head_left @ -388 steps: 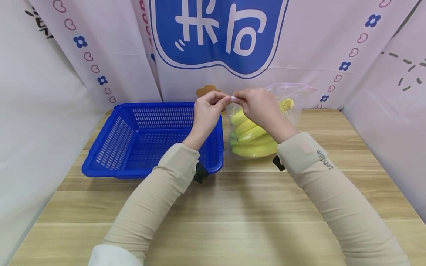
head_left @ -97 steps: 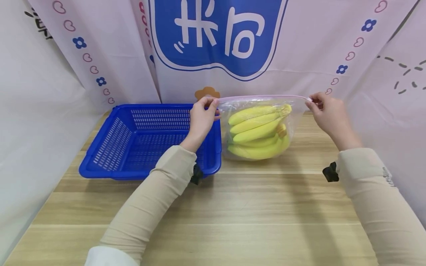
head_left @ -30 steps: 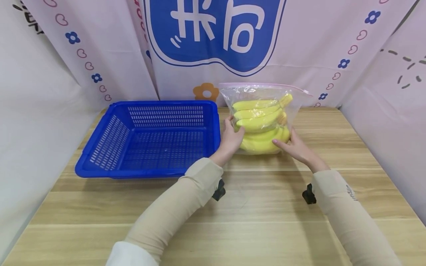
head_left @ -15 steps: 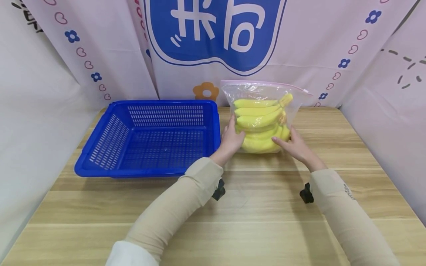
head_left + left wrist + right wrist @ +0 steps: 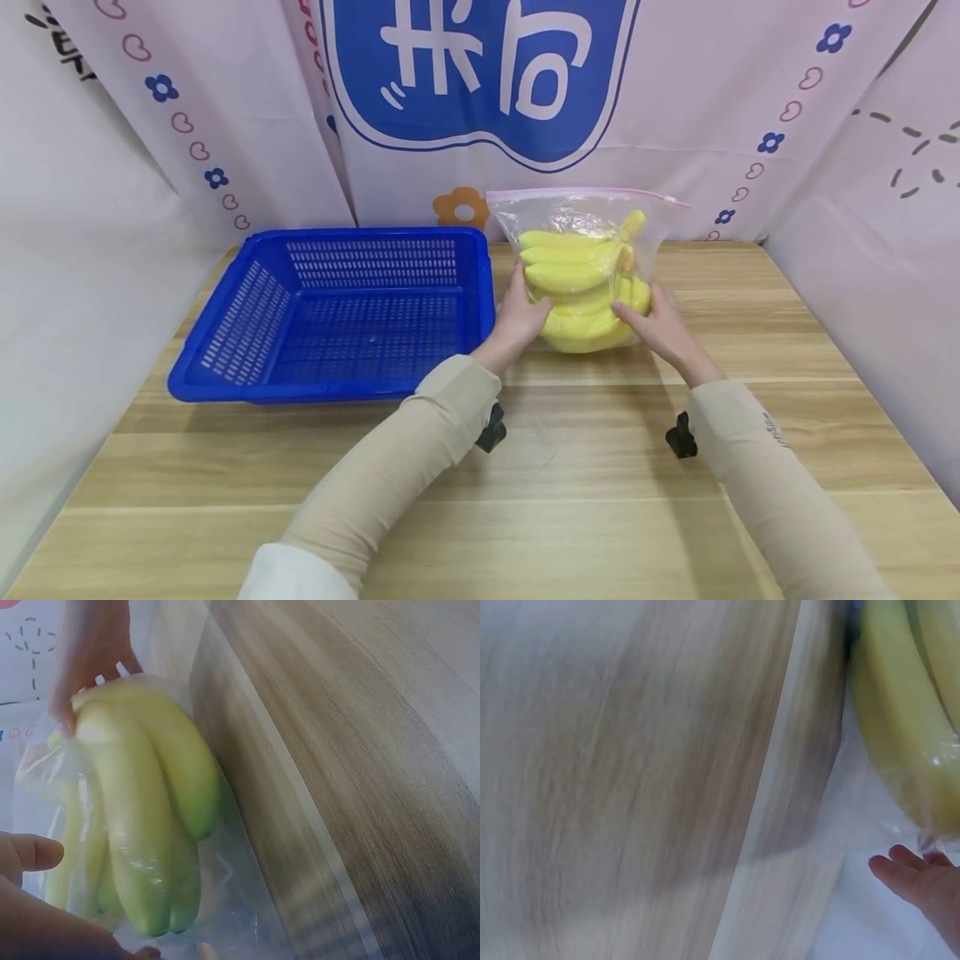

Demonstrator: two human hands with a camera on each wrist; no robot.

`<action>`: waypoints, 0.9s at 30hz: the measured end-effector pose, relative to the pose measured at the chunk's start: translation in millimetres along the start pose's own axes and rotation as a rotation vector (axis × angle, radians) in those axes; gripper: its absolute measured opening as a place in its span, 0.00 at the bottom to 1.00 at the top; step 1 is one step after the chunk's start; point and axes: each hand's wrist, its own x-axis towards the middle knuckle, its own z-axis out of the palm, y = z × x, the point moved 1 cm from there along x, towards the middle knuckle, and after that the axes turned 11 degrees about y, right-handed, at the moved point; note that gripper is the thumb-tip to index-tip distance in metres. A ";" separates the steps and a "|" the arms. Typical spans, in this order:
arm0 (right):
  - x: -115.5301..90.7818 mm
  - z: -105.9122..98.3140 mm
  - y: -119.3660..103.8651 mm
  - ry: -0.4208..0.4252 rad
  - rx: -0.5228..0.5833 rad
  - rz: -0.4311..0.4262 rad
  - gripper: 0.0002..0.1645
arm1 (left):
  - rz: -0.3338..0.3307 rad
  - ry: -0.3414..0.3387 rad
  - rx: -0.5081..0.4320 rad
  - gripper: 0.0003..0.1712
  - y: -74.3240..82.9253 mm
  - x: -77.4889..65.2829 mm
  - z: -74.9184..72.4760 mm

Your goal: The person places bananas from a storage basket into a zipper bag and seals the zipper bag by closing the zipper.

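A clear zip bag (image 5: 536, 212) with a pink slider strip along its top stands at the back of the table. Inside it, yellow bananas (image 5: 573, 277) lie in bunches, stems toward the right. My left hand (image 5: 517, 317) holds the bag's lower left side, thumb in front. On the lower right side my right hand (image 5: 663, 329) holds it too, thumb across the front; the other fingers are partly hidden. Close up in the left wrist view, the bananas (image 5: 139, 810) show greenish tips through the plastic. The right wrist view catches only part of the right hand (image 5: 922, 889) beside the bag.
A blue perforated plastic basket (image 5: 367, 333) with nothing in it stands just left of the bag. Behind the wooden table (image 5: 585, 500) hangs a printed white cloth (image 5: 712, 100). White cloth also borders both sides.
Earlier, both hands pinched the zip; the right hand went along it to the right corner. Since then both have moved down to the bag's sides. Lately the bag has shifted slightly left.
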 end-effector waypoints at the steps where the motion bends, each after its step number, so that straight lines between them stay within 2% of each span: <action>1: -0.1 0.3 -0.8 0.002 0.003 0.005 0.51 | -0.003 0.004 -0.002 0.45 -0.3 -0.4 -0.1; 5: -0.3 0.6 -3.9 0.021 0.032 -0.003 0.49 | -0.009 0.009 -0.029 0.46 -0.9 -1.9 -0.1; 11: 0.0 -0.1 -5.9 0.088 0.139 -0.041 0.43 | 0.008 -0.001 -0.081 0.48 -1.2 -4.5 3.5; 16: 0.9 -3.9 -5.7 0.166 0.195 -0.070 0.40 | -0.027 0.006 -0.120 0.49 3.9 -9.8 10.1; 21: 0.3 -8.4 -3.6 0.223 0.195 -0.082 0.37 | -0.040 0.023 -0.126 0.48 5.8 -14.7 19.9; 27: -1.1 -11.8 0.8 0.255 0.146 -0.015 0.39 | -0.040 0.037 -0.102 0.49 1.5 -18.8 31.4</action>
